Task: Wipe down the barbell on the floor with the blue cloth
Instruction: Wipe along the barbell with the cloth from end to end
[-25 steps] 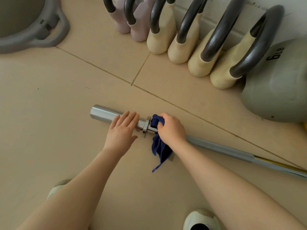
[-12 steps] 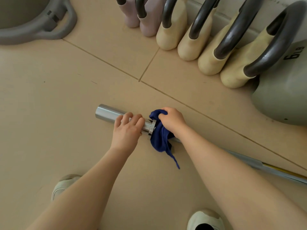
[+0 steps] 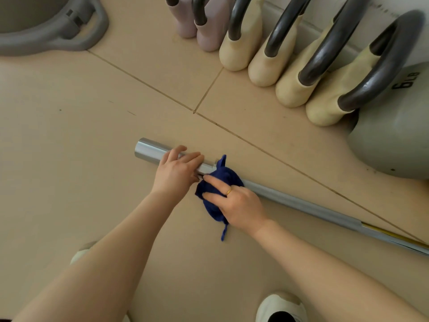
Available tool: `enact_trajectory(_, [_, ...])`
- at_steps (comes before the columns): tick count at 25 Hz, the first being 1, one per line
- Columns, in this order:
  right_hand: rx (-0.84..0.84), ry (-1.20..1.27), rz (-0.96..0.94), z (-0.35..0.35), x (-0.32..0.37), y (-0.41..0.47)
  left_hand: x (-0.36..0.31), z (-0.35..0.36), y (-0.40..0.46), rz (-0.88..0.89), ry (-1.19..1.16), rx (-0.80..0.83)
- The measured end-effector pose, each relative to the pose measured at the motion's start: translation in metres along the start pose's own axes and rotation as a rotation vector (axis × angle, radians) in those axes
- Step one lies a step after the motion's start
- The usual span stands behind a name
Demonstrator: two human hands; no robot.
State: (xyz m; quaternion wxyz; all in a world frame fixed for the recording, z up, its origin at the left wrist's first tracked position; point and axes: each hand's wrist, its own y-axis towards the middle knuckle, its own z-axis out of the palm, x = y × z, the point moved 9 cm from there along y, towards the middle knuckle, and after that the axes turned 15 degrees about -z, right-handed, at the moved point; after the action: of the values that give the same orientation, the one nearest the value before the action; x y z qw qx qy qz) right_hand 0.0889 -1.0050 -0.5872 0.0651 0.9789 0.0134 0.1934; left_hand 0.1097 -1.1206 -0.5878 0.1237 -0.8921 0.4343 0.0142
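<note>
A silver barbell [image 3: 299,204] lies on the tan floor, running from the middle left down to the right edge. Its thick sleeve end [image 3: 148,151] points left. My left hand [image 3: 177,173] rests on the sleeve, fingers curled over it beside the collar. The blue cloth [image 3: 220,180] is bunched over the collar and the start of the shaft. My right hand [image 3: 234,203] presses down on the cloth from the near side, its fingers spread flat, a ring on one finger. The collar itself is hidden under the cloth.
A row of kettlebells [image 3: 267,47] stands along the far wall, pink and cream with dark handles. A large grey kettlebell [image 3: 394,135] marked 6 LB sits at the right. A grey round base [image 3: 58,31] fills the top left corner. My shoes [image 3: 281,307] show at the bottom.
My right hand has shifted from the far side of the bar to the near side, now flat on the cloth. The cloth has bunched over the collar. My left hand stays on the sleeve.
</note>
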Motion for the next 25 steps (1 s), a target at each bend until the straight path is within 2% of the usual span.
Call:
enact_trajectory(2, [0.006, -0.1, -0.092, 0.001, 0.001, 0.0, -0.002, 0.001, 0.008, -0.037, 0.014, 0.108])
enact_trajectory(5, [-0.018, -0.187, -0.053, -0.009, -0.009, 0.009, -0.004, 0.006, 0.016, -0.09, 0.046, 0.207])
enact_trajectory(7, [-0.033, -0.171, 0.081, -0.012, -0.012, 0.007, -0.007, 0.003, 0.021, -0.111, 0.075, 0.218])
enact_trajectory(9, [0.023, -0.111, 0.228, -0.009, -0.017, 0.001, -0.01, 0.001, 0.024, -0.134, 0.092, 0.216])
enact_trajectory(11, [0.08, -0.078, 0.346, -0.017, -0.026, -0.008, -0.022, -0.006, 0.024, -0.14, 0.012, 0.174])
enact_trajectory(13, [0.174, -0.041, 0.467, -0.023, -0.04, -0.021, -0.048, -0.016, 0.01, -0.038, -0.11, 0.082])
enact_trajectory(15, [0.252, 0.009, 0.562, -0.027, -0.05, -0.043, -0.074, -0.011, -0.011, 0.139, -0.107, 0.017])
enact_trajectory(16, [0.25, -0.007, 0.627, -0.034, -0.058, -0.055, -0.078, 0.0, -0.018, 0.17, -0.054, 0.018])
enact_trajectory(19, [0.181, -0.017, 0.993, -0.056, -0.091, -0.093, -0.079, 0.018, -0.028, 0.164, 0.052, 0.043])
enact_trajectory(20, [0.165, -0.004, 1.053, -0.056, -0.094, -0.093, -0.081, 0.018, -0.029, 0.162, 0.053, 0.039])
enact_trajectory(21, [0.172, 0.01, 1.043, -0.053, -0.09, -0.083, -0.082, 0.018, -0.029, 0.159, 0.05, 0.037])
enact_trajectory(25, [0.265, 0.101, 0.753, -0.033, -0.06, -0.042, -0.088, 0.018, -0.027, 0.115, 0.057, 0.034])
